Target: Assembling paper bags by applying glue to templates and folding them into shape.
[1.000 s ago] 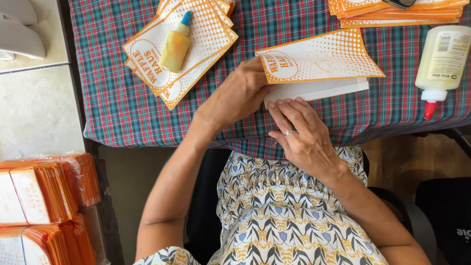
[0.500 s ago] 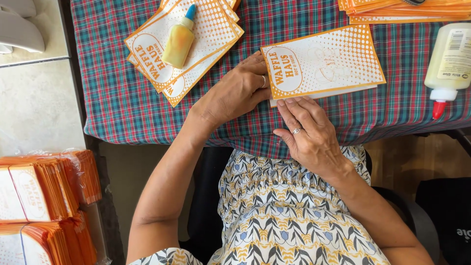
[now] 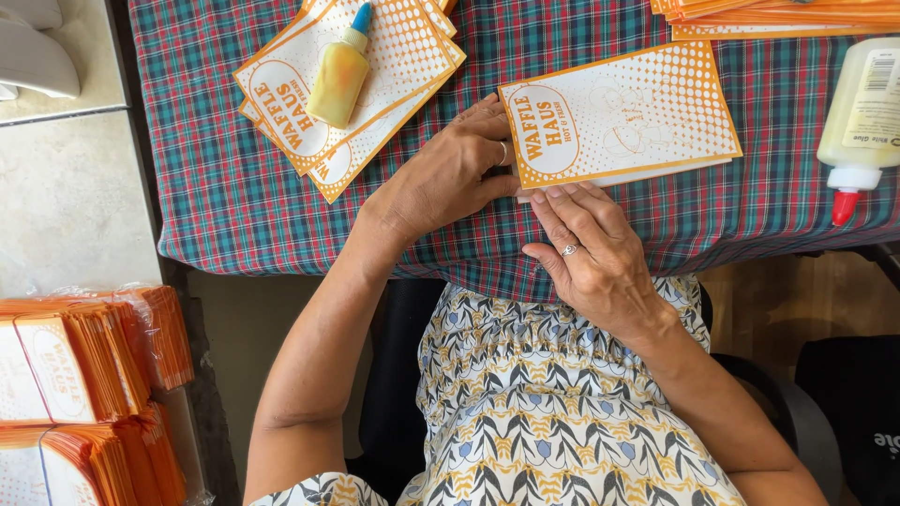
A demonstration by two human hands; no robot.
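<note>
Pressing orange paper bag (image 3: 623,117) flat, both hands' fingers (image 3: 562,201) extended (together), small glue bottle (image 3: 337,75) nearby

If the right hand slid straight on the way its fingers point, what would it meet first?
The right hand points up the table, fingertips already on the near edge of the orange-and-white paper bag. It would ride over that bag first, and beyond it likely reach the stack of bags at the far edge.

We have one view only — a head-worn camera looking steeply down, close over our two hands, the plaid tablecloth (image 3: 234,206) edge and our own lap beneath.
</note>
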